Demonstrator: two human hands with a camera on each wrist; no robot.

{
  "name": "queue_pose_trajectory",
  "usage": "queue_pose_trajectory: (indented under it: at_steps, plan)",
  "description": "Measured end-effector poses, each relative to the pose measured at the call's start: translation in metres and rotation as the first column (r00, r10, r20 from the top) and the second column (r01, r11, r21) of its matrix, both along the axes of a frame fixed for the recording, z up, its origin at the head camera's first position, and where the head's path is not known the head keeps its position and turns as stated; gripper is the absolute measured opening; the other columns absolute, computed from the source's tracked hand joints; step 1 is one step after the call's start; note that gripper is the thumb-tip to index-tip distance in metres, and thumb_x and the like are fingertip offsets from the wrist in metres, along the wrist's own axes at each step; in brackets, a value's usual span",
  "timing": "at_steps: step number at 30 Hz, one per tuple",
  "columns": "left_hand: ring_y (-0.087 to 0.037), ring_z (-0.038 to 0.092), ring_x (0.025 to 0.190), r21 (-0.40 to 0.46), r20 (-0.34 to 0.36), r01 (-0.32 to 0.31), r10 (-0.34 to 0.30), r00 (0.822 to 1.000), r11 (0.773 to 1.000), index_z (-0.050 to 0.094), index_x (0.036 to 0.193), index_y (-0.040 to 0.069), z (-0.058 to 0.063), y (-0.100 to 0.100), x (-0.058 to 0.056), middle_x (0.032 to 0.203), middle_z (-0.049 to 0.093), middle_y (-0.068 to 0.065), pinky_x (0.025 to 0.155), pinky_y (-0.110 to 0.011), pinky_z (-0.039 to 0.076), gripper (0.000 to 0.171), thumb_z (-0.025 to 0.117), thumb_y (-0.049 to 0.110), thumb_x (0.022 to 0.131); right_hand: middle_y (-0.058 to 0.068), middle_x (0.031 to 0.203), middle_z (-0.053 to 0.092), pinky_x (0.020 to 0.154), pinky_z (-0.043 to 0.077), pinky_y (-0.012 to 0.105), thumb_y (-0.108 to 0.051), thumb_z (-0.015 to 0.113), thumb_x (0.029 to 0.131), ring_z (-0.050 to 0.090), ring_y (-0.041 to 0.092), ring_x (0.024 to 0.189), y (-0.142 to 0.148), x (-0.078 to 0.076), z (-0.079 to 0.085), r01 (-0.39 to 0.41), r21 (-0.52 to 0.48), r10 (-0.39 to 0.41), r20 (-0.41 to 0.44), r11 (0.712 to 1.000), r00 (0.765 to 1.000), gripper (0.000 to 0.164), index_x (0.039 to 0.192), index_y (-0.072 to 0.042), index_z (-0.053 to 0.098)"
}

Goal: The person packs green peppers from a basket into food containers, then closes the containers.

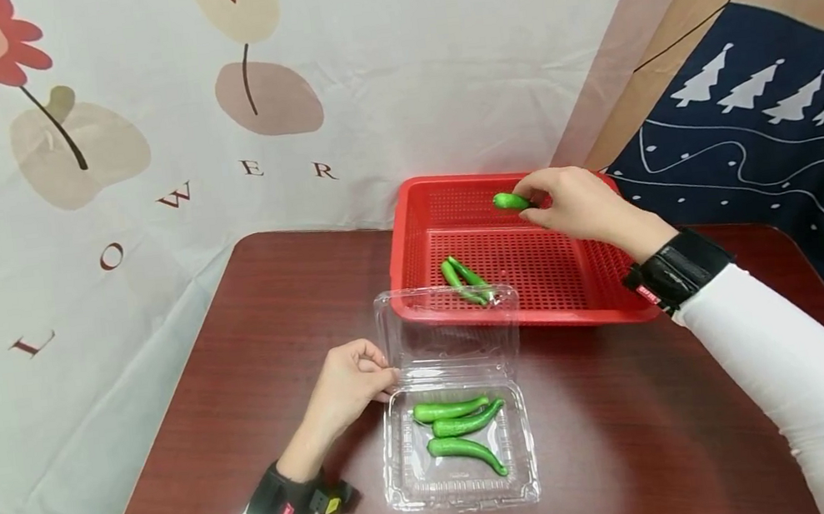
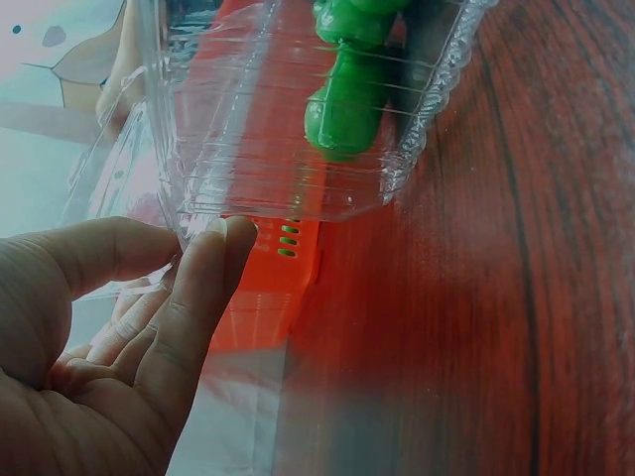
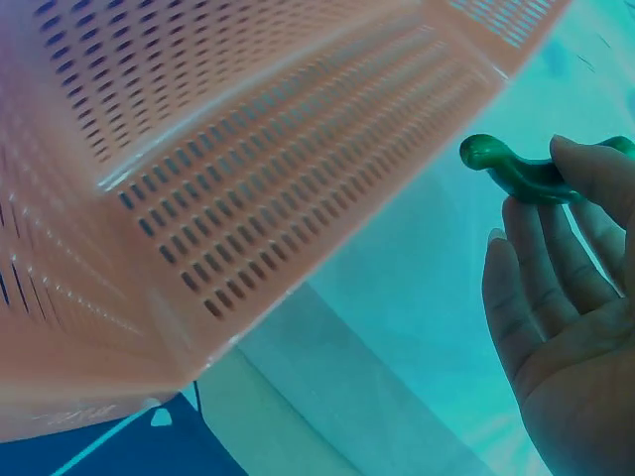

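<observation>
My right hand point(image 1: 570, 200) pinches a green chili pepper point(image 1: 509, 201) between thumb and fingertips, above the far side of the red basket point(image 1: 409, 232). In the right wrist view, the curved pepper point(image 3: 526, 183) lies across the fingers below the thumb. Two more green peppers point(image 1: 453, 275) lie at the basket's left. On the table, the clear plastic clamshell box point(image 1: 398, 480) stands with its lid point(image 1: 450, 328) raised, three green peppers point(image 1: 466, 446) inside. My left hand point(image 1: 348, 381) pinches the box's edge near the hinge, thumb against fingers point(image 2: 203, 268).
The raised lid leans over the basket's near rim. Beneath everything is a dark reddish-brown wooden table point(image 1: 247, 408). A white printed cloth point(image 1: 401, 82) hangs behind it, and a dark blue cloth with white trees point(image 1: 745, 130) hangs at the right.
</observation>
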State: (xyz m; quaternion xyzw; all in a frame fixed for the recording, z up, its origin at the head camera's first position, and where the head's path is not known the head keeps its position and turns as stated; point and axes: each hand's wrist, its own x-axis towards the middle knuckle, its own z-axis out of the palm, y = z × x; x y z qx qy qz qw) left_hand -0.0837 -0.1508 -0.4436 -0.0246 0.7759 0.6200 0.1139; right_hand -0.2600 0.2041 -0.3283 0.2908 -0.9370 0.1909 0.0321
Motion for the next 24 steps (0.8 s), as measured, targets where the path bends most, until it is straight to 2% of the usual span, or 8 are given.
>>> queue_pose_trajectory:
  at_steps: [6, 8, 15, 24]
  plan:
    - [-0.021, 0.072, 0.064, 0.02, -0.006, 0.01, -0.01, 1.0, 1.0, 0.06, 0.086, -0.003, 0.001, 0.0, -0.001, 0.074, 0.073, -0.019, 0.061, -0.036, 0.066, 0.017, 0.077, -0.007, 0.084, 0.004, 0.095, 0.074, 0.07, 0.051, 0.028, -0.008, 0.082, 0.09, 0.065, 0.016, 0.085, 0.008, 0.02, 0.008, 0.006, -0.105, -0.014, -0.082, 0.994, 0.997, 0.027, 0.115, -0.008, 0.074]
    - [-0.021, 0.072, 0.064, 0.021, -0.008, 0.011, -0.011, 1.0, 1.0, 0.06, 0.086, -0.003, 0.001, 0.0, -0.001, 0.074, 0.073, -0.018, 0.061, -0.036, 0.066, 0.017, 0.076, -0.007, 0.084, 0.004, 0.095, 0.074, 0.069, 0.051, 0.025, -0.007, 0.083, 0.089, 0.065, 0.016, 0.085, 0.009, 0.028, 0.01, 0.0, -0.122, -0.013, -0.106, 0.993, 0.994, 0.027, 0.115, -0.008, 0.073]
    - [-0.023, 0.073, 0.065, 0.0, 0.002, 0.003, -0.003, 1.0, 1.0, 0.061, 0.086, -0.003, 0.001, 0.0, -0.001, 0.073, 0.074, -0.015, 0.061, -0.037, 0.066, 0.017, 0.077, -0.006, 0.084, 0.006, 0.097, 0.073, 0.075, 0.057, 0.041, -0.002, 0.083, 0.087, 0.066, 0.019, 0.086, 0.005, 0.054, 0.017, -0.024, -0.105, 0.005, -0.172, 0.994, 0.985, 0.03, 0.114, -0.006, 0.072]
    - [-0.025, 0.074, 0.066, 0.012, 0.003, -0.003, 0.003, 1.0, 1.0, 0.06, 0.086, -0.003, 0.001, 0.001, -0.001, 0.074, 0.074, -0.015, 0.061, -0.036, 0.066, 0.017, 0.077, -0.007, 0.085, 0.009, 0.097, 0.073, 0.077, 0.063, 0.046, -0.001, 0.09, 0.079, 0.065, 0.024, 0.086, -0.001, 0.08, 0.019, -0.097, -0.064, 0.076, -0.277, 0.993, 0.958, 0.037, 0.112, -0.003, 0.073]
